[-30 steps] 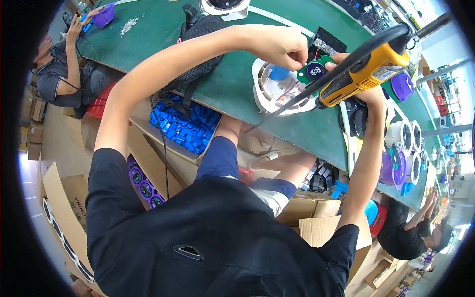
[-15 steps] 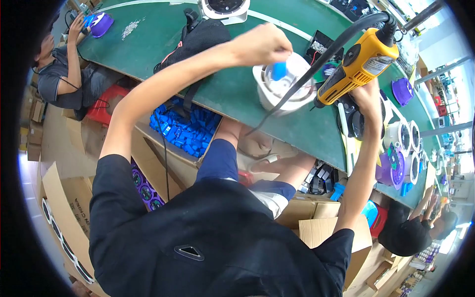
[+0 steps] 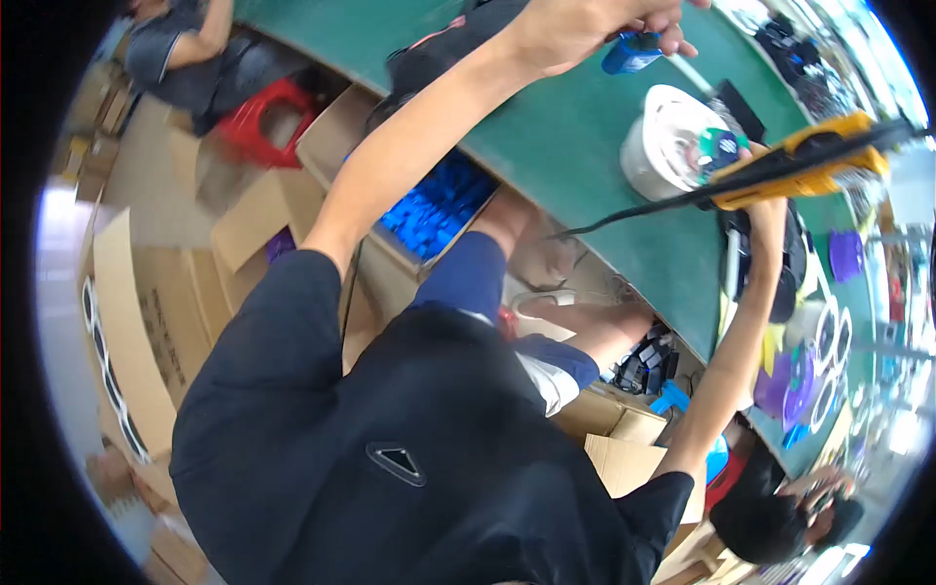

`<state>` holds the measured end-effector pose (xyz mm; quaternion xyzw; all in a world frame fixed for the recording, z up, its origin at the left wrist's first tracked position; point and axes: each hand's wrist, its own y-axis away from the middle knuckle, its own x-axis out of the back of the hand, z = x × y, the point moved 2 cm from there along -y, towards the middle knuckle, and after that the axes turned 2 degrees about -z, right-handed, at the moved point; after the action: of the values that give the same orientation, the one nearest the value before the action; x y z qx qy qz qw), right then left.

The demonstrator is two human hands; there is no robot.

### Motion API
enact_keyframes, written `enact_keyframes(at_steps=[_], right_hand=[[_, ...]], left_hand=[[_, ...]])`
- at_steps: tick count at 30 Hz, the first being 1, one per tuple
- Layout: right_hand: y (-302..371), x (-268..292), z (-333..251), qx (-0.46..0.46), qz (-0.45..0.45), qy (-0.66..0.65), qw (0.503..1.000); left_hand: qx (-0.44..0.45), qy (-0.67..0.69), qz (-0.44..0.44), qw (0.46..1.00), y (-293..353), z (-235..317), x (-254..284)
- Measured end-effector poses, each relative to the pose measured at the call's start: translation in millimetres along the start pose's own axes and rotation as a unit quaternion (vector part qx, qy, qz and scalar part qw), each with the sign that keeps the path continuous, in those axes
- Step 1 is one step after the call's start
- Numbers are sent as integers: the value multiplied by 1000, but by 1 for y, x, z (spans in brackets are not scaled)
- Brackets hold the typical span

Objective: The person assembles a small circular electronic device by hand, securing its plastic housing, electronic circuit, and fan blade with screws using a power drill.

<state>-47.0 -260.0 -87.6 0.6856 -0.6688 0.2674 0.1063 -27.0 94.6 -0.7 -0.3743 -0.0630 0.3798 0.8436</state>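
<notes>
While the left hand (image 3: pixel 624 27) is reaching out over the green surface (image 3: pixel 575 146), its fingers are closing around a small blue block (image 3: pixel 630 57) and holding it up, to the left of a white tub (image 3: pixel 641 161). The two hands are staying well apart. The right hand (image 3: pixel 767 210) is working at the right side of the tub, its thumb showing just beside a round green board (image 3: pixel 720 146) that is lying against the tub's rim. A yellow power tool (image 3: pixel 809 164) with a black cord is crossing in front of that hand, so I cannot tell whether the fingers are gripping the board, the tool or neither. The tub is standing on the surface, open side up, with a small black tray (image 3: pixel 738 109) sitting behind it. Over to the left, a dark backpack (image 3: pixel 450 47) is lying partly behind the left forearm, and below the surface's edge a cardboard box (image 3: pixel 390 249) is holding a heap of blue pieces (image 3: pixel 429 210). Farther right, a purple tub (image 3: pixel 788 385) is standing near some white rings (image 3: pixel 829 336). One co-worker (image 3: pixel 180 49) is sitting beyond a red stool (image 3: pixel 263 127), and another (image 3: pixel 765 517) is bending at the lower right.
</notes>
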Motion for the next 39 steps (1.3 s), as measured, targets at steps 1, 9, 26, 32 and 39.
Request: enact_keyframes(at_steps=[1, 9, 26, 32, 39], right_hand=[[2, -6, 2, 7, 26, -8, 1000], [1, -34, -12, 55, 84, -3, 995], [60, -57, -159, 188, -76, -249, 947], [77, -57, -160, 206, 75, -332, 918], [113, -10, -146, 226, 132, -317, 912]], left_hand=[[6, 173, 4, 985, 16, 20, -8], [528, -111, -68, 839, 240, 0, 4], [364, -281, -121, 880, 167, 25, -26], [-95, -586, -93, 800, 58, -61, -56], [-110, -687, -119, 708, 46, -105, -53]])
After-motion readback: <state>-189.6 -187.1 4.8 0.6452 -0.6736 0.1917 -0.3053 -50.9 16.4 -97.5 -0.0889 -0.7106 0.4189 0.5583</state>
